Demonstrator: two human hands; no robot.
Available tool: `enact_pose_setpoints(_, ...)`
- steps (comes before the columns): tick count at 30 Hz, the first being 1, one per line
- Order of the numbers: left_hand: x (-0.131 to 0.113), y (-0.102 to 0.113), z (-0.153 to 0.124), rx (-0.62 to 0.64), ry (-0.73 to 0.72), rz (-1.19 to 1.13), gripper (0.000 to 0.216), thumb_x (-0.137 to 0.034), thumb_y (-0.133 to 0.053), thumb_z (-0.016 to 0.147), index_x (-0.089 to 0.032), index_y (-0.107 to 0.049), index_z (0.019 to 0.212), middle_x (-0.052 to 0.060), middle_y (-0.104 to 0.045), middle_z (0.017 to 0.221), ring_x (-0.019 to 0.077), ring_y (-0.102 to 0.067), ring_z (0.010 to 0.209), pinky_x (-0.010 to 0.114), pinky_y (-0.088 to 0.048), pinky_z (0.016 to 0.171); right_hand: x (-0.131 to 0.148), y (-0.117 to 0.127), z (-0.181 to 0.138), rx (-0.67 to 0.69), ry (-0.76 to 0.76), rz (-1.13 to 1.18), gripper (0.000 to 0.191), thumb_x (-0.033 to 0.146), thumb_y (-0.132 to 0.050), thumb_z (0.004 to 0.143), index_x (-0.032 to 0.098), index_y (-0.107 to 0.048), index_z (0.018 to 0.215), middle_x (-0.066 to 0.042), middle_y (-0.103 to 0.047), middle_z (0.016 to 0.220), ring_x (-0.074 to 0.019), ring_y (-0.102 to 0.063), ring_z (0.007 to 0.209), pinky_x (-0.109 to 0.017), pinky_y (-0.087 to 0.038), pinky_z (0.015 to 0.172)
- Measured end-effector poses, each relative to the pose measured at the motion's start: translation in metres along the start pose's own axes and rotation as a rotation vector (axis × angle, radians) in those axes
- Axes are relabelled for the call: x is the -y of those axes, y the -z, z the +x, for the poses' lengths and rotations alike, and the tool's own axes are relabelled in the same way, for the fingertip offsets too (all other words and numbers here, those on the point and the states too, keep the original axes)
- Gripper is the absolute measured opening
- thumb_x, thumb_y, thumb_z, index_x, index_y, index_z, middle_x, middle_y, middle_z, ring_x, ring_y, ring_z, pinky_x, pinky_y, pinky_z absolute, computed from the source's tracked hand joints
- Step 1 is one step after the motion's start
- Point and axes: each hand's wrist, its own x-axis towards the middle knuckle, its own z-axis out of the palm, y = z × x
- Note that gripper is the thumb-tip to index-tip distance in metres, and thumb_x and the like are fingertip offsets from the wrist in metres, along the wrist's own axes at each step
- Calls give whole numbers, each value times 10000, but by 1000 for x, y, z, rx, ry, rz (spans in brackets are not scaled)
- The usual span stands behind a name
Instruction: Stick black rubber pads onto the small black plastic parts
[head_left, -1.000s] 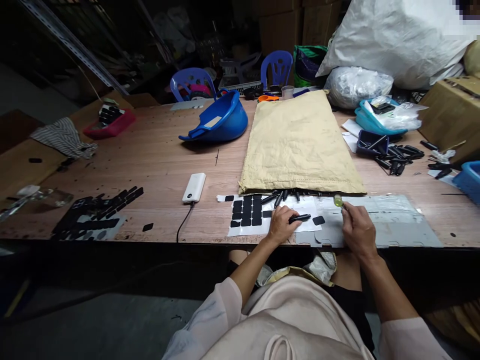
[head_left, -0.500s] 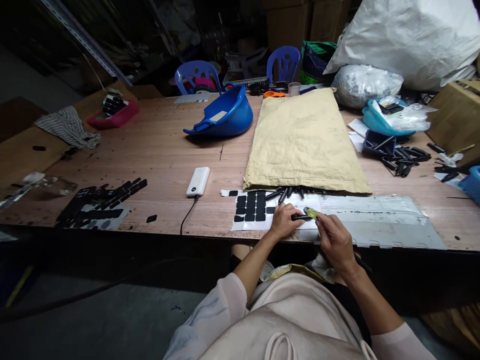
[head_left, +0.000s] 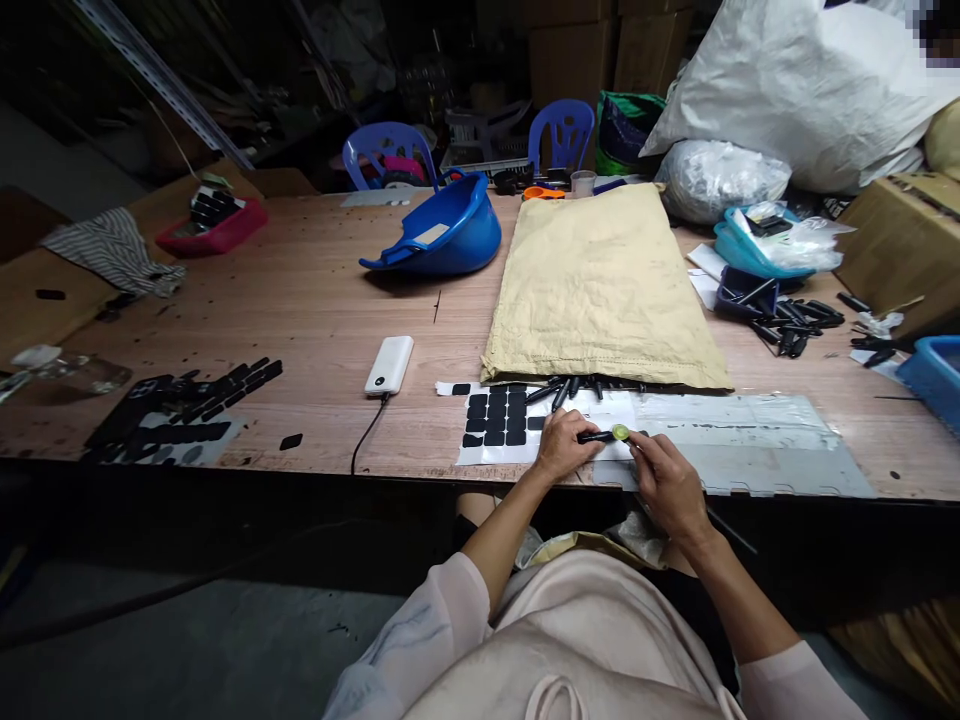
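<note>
My left hand [head_left: 562, 448] is closed around a slim black tube [head_left: 594, 437], pointing it to the right just above the table's front edge. Against the tube's right end lies a small yellow-green round piece [head_left: 620, 432]. It sits at the fingertips of my right hand [head_left: 670, 488], which is pinched; a thin part seems to run from the piece into the fingers. Below and left of my hands is a white sheet [head_left: 471, 454] bearing rows of black rounded patches [head_left: 496, 417]. Several more black tubes [head_left: 561, 394] lie just beyond my left hand.
A large tan paper sack [head_left: 604, 285] covers the table behind my hands. A grey flat sheet [head_left: 795, 462] lies right. Leftward are a white power bank [head_left: 389, 365] with a cable and a tilted blue basin [head_left: 469, 235]. More black tubes [head_left: 799, 322] are heaped far right.
The yellow-green piece has turned and now shows a rounder face at the tube's end. Both hands stay nearly in place. The whole view has shifted slightly.
</note>
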Motion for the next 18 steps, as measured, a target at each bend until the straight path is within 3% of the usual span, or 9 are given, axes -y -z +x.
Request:
enact_pose_setpoints(4,-1,0,-1,-8,-12,-11,161,-244,-854,787,-254,-836,947,29,-755,944,248,-642,1026,406,-470,982,-14,5,4,-80,-9,-27,300,320,-503,1061,266,-724,1256,-39,-719,954,-169,-682,846,-282,-510,743)
enact_pose_setpoints(7,-3,1,-2,-21,-14,6,159,-223,-842,772,-251,-825,927,23,-753,941,249,-639,1017,408,-468,977,-38,16,15,-169,-47,-187,301,330,-521,1050,258,-736,1248,-48,-717,957,-182,-664,855,-285,-476,722)
enact_pose_setpoints(13,-4,0,-3,-14,-28,54,253,-255,-881,722,-252,-813,966,32,-749,966,266,-637,1028,411,-471,957,-97,27,22,-111,-33,-496,256,250,-561,996,227,-781,1126,-65,-688,890,-207,-583,820,-319,-404,735)
enact_pose_setpoints(18,-3,0,-1,-4,-29,72,183,-303,-855,803,-262,-810,976,30,-743,970,257,-635,1042,414,-469,974,-108,20,18,-162,-15,-539,250,266,-576,988,223,-780,1126,-75,-682,897,-220,-533,825,-341,-368,754)
